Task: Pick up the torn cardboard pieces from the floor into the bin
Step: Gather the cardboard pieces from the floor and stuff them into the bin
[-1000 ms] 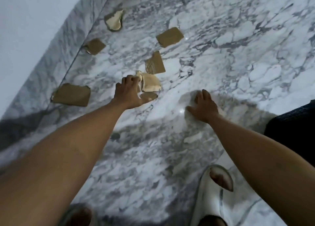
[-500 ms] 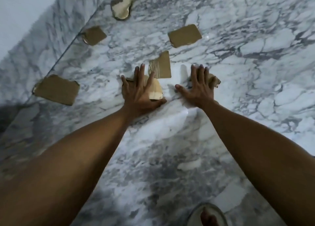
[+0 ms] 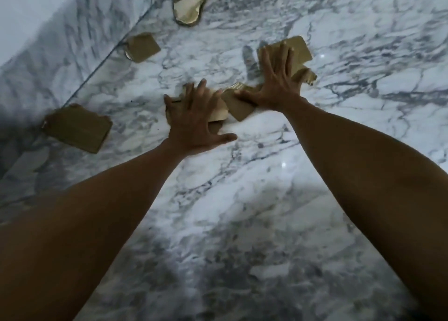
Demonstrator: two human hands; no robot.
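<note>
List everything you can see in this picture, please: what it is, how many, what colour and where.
Loose cardboard pieces: three, brown, on the floor to the left, one near the top, one by the skirting, one large at far left.
Cardboard pieces under the hands: several, brown, overlapping at centre; exact count unclear.
Floor: one, white marble with grey veins.
Skirting: one, grey-veined marble, along the left edge.
Wall: one, pale, top left corner.
Bin: none in view.
Left hand: one, fingers spread flat, pressing on the pieces.
Right hand: one, fingers spread flat on the pieces.
</note>
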